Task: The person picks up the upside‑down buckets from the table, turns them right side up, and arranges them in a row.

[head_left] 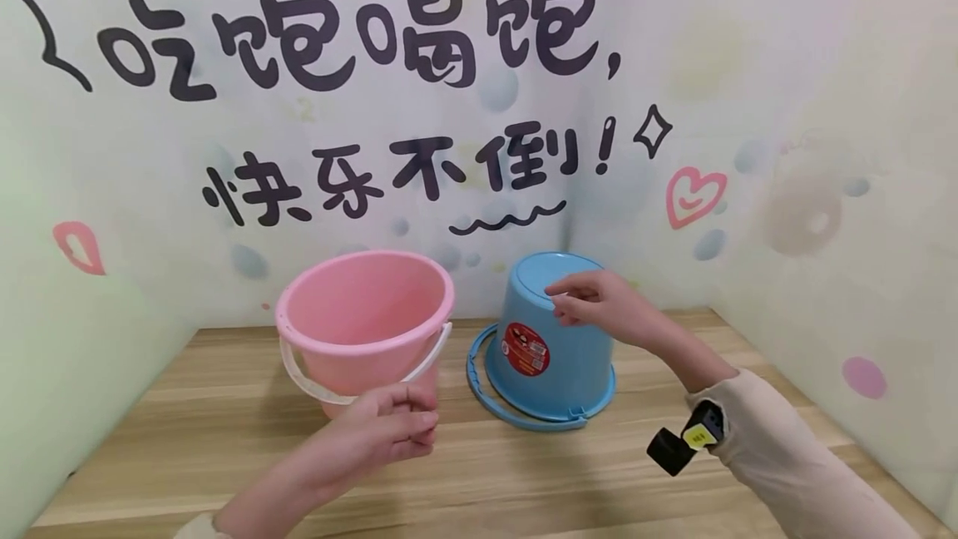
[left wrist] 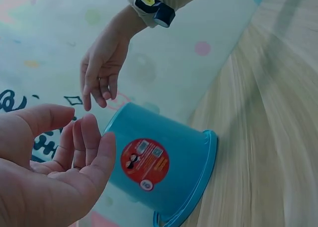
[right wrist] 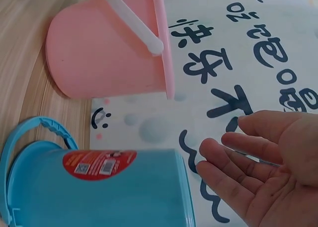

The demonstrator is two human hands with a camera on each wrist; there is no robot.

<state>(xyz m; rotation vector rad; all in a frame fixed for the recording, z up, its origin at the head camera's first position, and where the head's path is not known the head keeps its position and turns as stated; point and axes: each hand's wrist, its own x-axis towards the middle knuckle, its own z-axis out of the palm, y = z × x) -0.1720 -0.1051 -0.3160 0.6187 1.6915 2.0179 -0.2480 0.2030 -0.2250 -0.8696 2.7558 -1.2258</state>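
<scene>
A pink bucket stands upright on the left of the wooden table, its white handle hanging down in front. To its right, a blue bucket is upside down with its base on top; a red round label faces forward. My left hand is in front of the pink bucket, fingers loosely bent, holding nothing. Near the top of the blue bucket hovers my right hand, also holding nothing; in the right wrist view a gap shows between its relaxed fingers and the bucket's base.
The wooden tabletop extends under both buckets. Behind it rises a wall sheet with large dark lettering, and side panels close in left and right. The blue bucket's handle lies on the table around its rim.
</scene>
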